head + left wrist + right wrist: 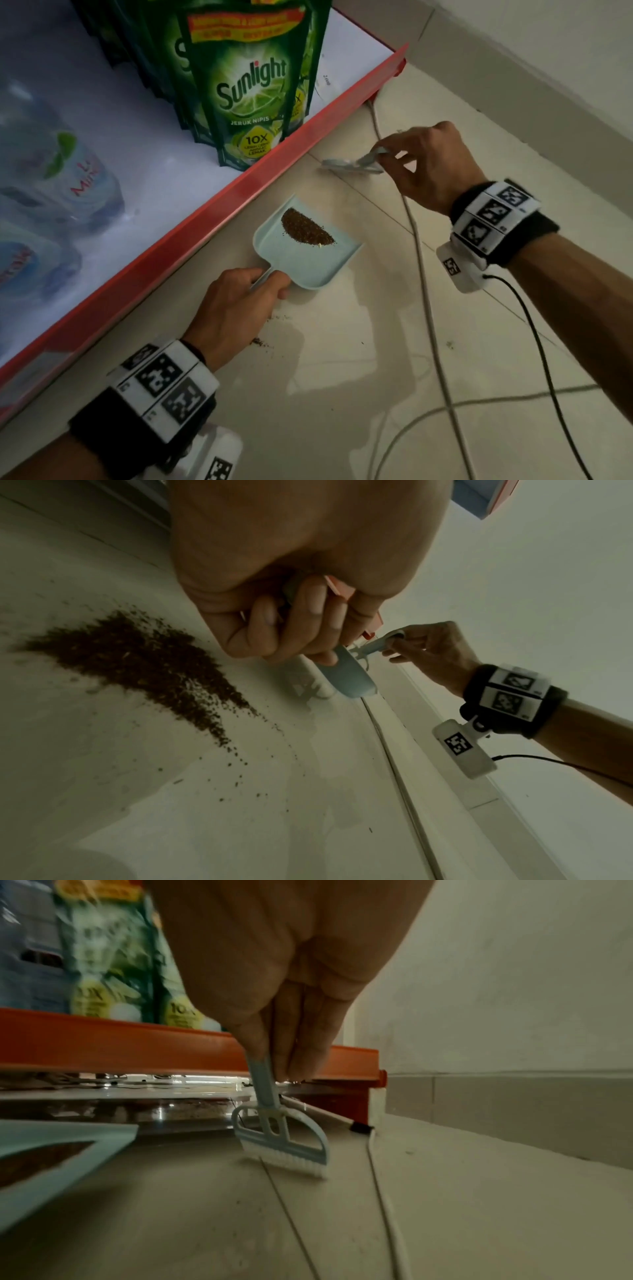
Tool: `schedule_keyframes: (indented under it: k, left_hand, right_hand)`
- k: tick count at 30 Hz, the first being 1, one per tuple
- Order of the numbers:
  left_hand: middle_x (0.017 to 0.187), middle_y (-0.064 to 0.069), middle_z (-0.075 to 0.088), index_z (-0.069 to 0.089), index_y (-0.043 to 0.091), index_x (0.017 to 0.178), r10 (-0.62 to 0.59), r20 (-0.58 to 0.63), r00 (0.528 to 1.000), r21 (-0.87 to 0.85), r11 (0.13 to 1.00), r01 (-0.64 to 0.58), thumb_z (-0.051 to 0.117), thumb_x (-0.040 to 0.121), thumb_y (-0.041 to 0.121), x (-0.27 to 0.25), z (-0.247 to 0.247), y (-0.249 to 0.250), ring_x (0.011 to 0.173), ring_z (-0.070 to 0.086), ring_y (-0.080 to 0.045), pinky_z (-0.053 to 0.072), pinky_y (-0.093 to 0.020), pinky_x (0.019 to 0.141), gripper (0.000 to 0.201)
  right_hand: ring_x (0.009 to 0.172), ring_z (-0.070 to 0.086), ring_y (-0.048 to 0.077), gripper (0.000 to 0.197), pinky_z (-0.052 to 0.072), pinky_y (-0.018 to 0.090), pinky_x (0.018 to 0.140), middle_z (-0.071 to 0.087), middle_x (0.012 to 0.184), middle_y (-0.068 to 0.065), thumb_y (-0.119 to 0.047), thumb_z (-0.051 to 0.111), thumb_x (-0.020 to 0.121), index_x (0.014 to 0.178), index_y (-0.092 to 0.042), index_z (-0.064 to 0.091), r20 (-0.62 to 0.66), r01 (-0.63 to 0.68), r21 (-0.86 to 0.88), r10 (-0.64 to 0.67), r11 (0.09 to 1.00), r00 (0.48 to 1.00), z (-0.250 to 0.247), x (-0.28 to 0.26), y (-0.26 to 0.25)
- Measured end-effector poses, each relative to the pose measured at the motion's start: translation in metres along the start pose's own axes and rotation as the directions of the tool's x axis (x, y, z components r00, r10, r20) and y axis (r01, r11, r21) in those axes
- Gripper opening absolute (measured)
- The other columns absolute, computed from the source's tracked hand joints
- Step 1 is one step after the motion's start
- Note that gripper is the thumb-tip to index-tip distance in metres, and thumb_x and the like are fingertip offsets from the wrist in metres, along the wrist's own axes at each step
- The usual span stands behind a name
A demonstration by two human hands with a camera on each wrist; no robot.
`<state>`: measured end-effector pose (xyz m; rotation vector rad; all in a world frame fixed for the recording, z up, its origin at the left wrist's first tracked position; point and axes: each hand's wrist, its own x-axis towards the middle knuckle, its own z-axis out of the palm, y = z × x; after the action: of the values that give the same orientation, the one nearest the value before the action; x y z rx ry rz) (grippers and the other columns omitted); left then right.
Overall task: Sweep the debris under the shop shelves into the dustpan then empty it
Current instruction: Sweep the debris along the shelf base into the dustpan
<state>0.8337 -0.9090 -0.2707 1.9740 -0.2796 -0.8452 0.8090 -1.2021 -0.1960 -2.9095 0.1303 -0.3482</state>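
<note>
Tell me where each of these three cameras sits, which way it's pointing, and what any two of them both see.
Head: worn on the head, looking down at the floor beside the red shelf edge; shows the left hand and right hand.
Left wrist: under the left hand, low over the floor debris; shows the fingers.
Right wrist: faces the shelf along the brush.
Shared: all three show the dustpan.

Left hand (294, 610) curled round pale blue dustpan (346, 674) handle; brown debris (137, 658) spread on floor (240, 818) beside it; right hand (435, 653) pinching small brush (373, 647) beyond.
</note>
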Motion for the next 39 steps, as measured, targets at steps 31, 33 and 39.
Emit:
schedule_keyframes:
  k: [31, 33, 39]
  left_hand:
    - [0.041, 0.010, 0.043, 0.066, 0.019, 0.068, 0.017, 0.004, 1.000, -0.002, 1.000, -0.017, 0.052, 0.073, 0.049, -0.036, -0.020, -0.007, 0.042, 0.039, -0.008, 0.035, -0.028, 0.052, 0.033]
    - [0.041, 0.010, 0.046, 0.067, 0.021, 0.068, 0.007, 0.003, 1.000, -0.005, 1.000, -0.007, 0.053, 0.073, 0.050, -0.040, -0.021, -0.010, 0.043, 0.041, -0.008, 0.036, -0.029, 0.053, 0.032]
    - [0.041, 0.010, 0.044, 0.067, 0.014, 0.069, 0.010, 0.007, 1.000, 0.008, 1.000, -0.010, 0.052, 0.073, 0.051, -0.051, -0.026, -0.014, 0.040, 0.038, -0.005, 0.034, -0.028, 0.052, 0.040]
  right_hand:
    - [0.063, 0.065, 0.007, 0.020, 0.054, 0.026, 0.074, 0.074, 0.079, -0.009, -0.012, 0.057, 0.089, 0.093, -0.020, 0.075, -0.053, -0.111, 0.073, 0.115, 0.991, 0.992, 0.005, -0.044, -0.061]
    - [0.060, 0.059, 0.000, 0.021, 0.049, 0.017, 0.072, 0.074, 0.081, -0.012, -0.014, 0.056, 0.089, 0.092, -0.021, 0.076, -0.120, -0.109, 0.097, 0.120, 0.989, 0.986, 0.000, -0.043, -0.068]
    - [0.090, 0.066, 0.039, 0.029, 0.049, 0.042, 0.087, 0.075, 0.096, 0.013, -0.021, 0.046, 0.093, 0.104, -0.015, 0.071, 0.001, -0.325, -0.171, 0.330, 0.930, 0.944, -0.006, -0.011, -0.035]
